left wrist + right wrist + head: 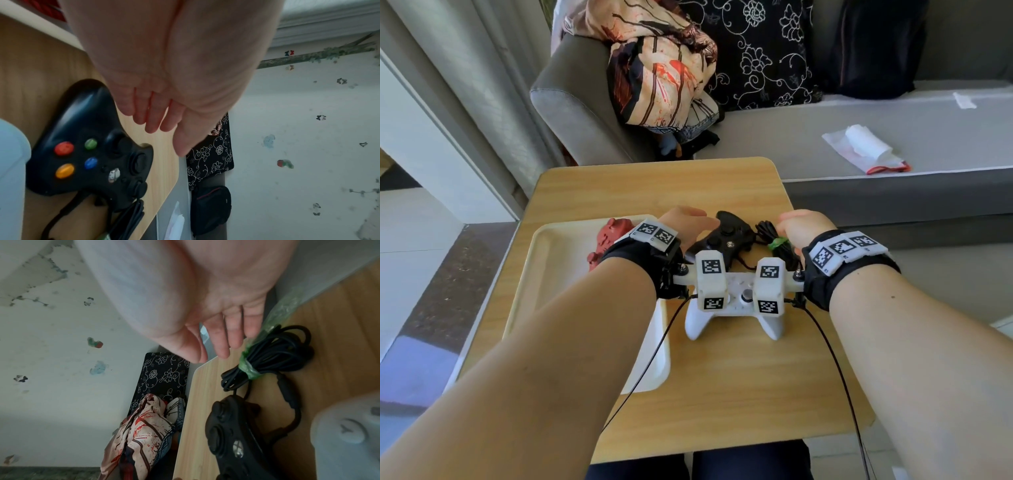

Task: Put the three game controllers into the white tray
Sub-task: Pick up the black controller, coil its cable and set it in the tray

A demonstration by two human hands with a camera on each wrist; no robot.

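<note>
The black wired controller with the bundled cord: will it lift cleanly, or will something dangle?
The black wired game controller looks like rigid plastic, so its body should lift stiffly. Its black cord bundle, tied with a green band, is probably floppy and would likely trail or swing.

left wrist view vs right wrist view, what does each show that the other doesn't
Only the left wrist view shows the black controller's coloured face buttons, the open left hand above it, a strip of the white tray's rim with something red behind it, and a black bag.

Only the right wrist view shows the open right hand over the coiled cable with its green tie, the white controller's d-pad, and the patterned cloth.

Both show the black controller, wooden table, floral cushion and stained wall.
</note>
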